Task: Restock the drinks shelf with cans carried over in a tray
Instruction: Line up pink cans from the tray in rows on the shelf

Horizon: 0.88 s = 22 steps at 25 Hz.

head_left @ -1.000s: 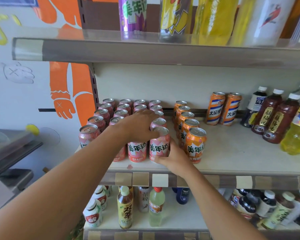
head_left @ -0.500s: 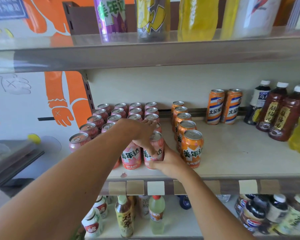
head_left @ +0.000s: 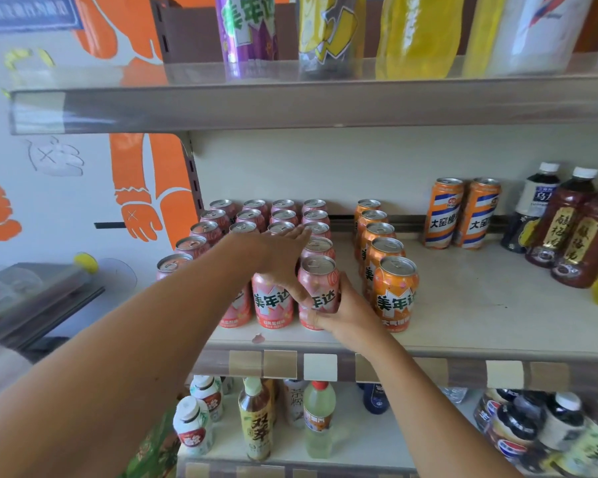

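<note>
Several rows of pink cans (head_left: 273, 305) stand at the left of the middle shelf (head_left: 463, 326). My right hand (head_left: 346, 312) grips the front pink can (head_left: 316, 281) of the rightmost pink row, fingers curled round its lower body. My left hand (head_left: 277, 257) lies flat with straight fingers over the pink cans just left of it, its thumb touching that front can. A single row of orange cans (head_left: 394, 291) stands directly to the right. No tray is in view.
Two tall orange-and-white cans (head_left: 463, 212) and dark tea bottles (head_left: 567, 222) stand further right on the shelf. Bare shelf lies between them and the orange row. The upper shelf (head_left: 290, 105) overhangs closely. Bottles (head_left: 256, 419) fill the lower shelf.
My left hand has opened flat and stretched further back over the pink cans. My right hand keeps hold of the front pink can, which sits slightly nearer the orange row.
</note>
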Available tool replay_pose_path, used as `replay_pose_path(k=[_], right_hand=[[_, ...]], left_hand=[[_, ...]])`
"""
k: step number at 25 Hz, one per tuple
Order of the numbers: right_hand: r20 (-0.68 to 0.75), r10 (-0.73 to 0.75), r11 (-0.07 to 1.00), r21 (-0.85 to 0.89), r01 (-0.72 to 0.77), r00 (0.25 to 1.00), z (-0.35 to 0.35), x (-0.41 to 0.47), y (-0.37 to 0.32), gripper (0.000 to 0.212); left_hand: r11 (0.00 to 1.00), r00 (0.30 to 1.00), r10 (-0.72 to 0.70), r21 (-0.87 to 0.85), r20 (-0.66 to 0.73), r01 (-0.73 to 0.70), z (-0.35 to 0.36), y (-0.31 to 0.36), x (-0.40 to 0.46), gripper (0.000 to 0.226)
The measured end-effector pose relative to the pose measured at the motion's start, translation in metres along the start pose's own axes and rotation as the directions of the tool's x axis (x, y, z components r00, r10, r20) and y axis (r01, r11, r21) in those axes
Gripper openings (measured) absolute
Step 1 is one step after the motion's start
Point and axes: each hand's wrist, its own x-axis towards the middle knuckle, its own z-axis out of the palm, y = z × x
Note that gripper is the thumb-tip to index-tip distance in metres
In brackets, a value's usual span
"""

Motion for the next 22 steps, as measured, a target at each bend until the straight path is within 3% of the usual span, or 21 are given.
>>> replay_pose_path(k=[4, 7, 11, 17, 22], right_hand=[[-0.252, -0.114, 0.984, -0.165, 0.074, 0.961, 0.017, -0.02, -0.009, 0.111], [-0.345, -0.336, 0.899, -0.395, 0.189, 0.876, 0.028, -0.026, -0.014, 0.11], [-0.327, -0.529, 0.711, -0.674, 0.199, 0.783, 0.032, -0.022, -0.028, 0.094], [-0.057, -0.466, 0.481, -0.854, 0.199, 0.883, 0.019, -0.01, -0.062, 0.09], [0.07, -0.407, 0.48, -0.832, 0.279, 0.911, 0.021, -0.006, -0.082, 0.076]], left_hand=[[0.998, 0.998, -0.055, -0.018, -0.001, 0.055, 0.003, -0.042, -0.025, 0.138], [0.997, 0.997, -0.072, 0.001, -0.007, 0.072, 0.006, -0.06, -0.027, 0.144], [0.998, 0.999, -0.053, 0.035, -0.009, 0.053, 0.005, -0.071, -0.024, 0.144], [0.991, 0.997, -0.058, 0.124, 0.058, 0.05, 0.006, -0.068, -0.014, 0.15], [0.984, 0.993, -0.055, 0.175, 0.106, 0.036, 0.013, -0.064, -0.005, 0.145]])
